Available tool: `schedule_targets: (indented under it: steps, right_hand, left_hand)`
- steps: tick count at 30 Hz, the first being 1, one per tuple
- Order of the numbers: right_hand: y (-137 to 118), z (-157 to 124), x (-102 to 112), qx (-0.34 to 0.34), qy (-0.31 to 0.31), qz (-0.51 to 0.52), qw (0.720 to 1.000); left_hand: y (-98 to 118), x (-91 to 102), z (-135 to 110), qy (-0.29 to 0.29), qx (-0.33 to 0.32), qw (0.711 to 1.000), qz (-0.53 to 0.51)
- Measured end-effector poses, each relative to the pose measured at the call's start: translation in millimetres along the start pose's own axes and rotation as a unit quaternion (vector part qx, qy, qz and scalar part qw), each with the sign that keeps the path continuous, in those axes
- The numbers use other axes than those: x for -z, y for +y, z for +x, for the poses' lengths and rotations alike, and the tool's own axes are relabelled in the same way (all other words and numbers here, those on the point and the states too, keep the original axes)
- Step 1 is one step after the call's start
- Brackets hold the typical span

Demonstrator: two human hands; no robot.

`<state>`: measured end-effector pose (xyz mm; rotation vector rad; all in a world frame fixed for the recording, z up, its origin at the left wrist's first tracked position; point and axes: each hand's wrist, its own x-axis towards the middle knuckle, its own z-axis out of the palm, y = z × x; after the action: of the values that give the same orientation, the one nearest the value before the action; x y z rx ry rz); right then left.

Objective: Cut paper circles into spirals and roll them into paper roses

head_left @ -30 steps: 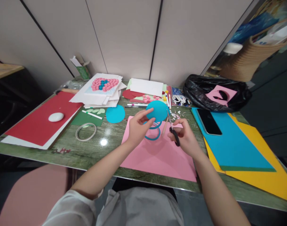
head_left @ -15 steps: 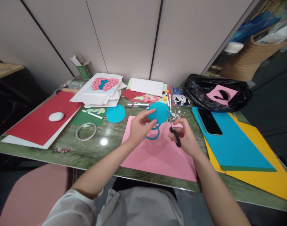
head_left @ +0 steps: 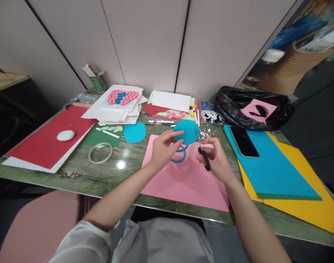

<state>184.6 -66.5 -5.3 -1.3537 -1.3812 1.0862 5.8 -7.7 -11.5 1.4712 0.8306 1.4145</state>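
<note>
My left hand (head_left: 167,146) pinches a round piece of blue paper (head_left: 187,131) by its left edge, above the pink sheet (head_left: 180,186). In my right hand (head_left: 215,159) is a pair of scissors (head_left: 204,157) with black handles. Its blades point away from me and meet the right edge of the blue circle. Under the circle, curled blue strips (head_left: 178,157) lie on or hang over the pink paper; which of the two I cannot tell. Another blue paper circle (head_left: 135,132) rests on the table to the left.
A roll of tape (head_left: 100,143), a red sheet (head_left: 46,146) with a white oval object (head_left: 65,135) and a stack of white papers (head_left: 114,117) lie left. Right are a phone (head_left: 243,141) on blue and yellow sheets and a black plastic bag (head_left: 224,106). Markers and paper scraps lie behind.
The blue circle has shifted very slightly to the right in my left hand, and the scissor blades have turned a little at its edge. Everything else looks the same.
</note>
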Motion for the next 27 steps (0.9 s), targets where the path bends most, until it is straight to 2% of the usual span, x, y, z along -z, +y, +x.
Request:
schedule_targets:
  steps: [9, 17, 27]
  right_hand:
    - [0.1, 0.2, 0.4, 0.002, -0.005, -0.002, 1.000]
    - [-0.5, 0.2, -0.3, 0.000, -0.010, -0.005, 1.000]
    - [0.9, 0.7, -0.7, -0.009, -0.011, 0.010, 1.000]
  left_hand:
    - [2.3, 1.5, 0.3, 0.014, -0.009, 0.999, 0.028]
    - [1.9, 0.7, 0.6, 0.022, 0.015, 1.000, -0.004]
    - [3.7, 0.4, 1.5, 0.025, 0.016, 1.000, -0.002]
